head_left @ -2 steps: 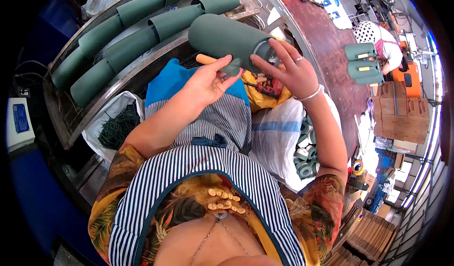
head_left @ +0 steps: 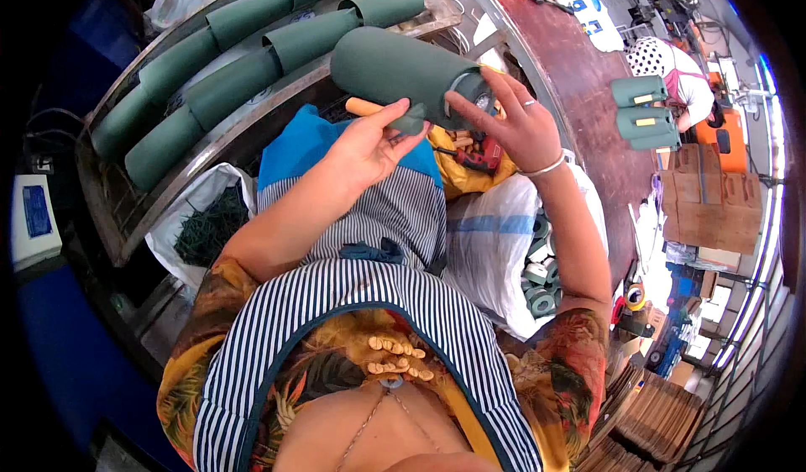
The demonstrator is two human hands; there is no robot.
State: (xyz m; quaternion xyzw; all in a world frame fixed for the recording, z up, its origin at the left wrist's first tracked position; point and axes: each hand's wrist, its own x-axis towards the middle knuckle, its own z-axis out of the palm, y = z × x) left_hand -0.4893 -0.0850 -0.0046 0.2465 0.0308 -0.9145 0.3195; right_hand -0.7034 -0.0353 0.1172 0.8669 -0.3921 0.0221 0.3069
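A dark green cylinder (head_left: pixel 399 65) is held up over my lap, tilted, with a pale ring and a shiny part at its right end. My right hand (head_left: pixel 520 128) grips that end, its fingers spread over the rim. Below the cylinder my left hand (head_left: pixel 369 146) is closed on a small rounded green piece (head_left: pixel 412 119); I cannot tell whether that piece is joined to the cylinder. A tan peg (head_left: pixel 363 107) sticks out to the left past the fingertips of my left hand, against the cylinder's lower side.
Rows of green cylinders (head_left: pixel 231 86) lie on a wooden-framed rack at the upper left. White sacks hold dark green strands (head_left: pixel 210 230) and green rings (head_left: pixel 539 300). A red tool (head_left: pixel 481 154) sits in a yellow bag. Across the brown table (head_left: pixel 579 102), a person (head_left: pixel 688 81) stands near more cylinders.
The green cylinder and my right hand have shifted very slightly to the left. Both hands keep the same hold.
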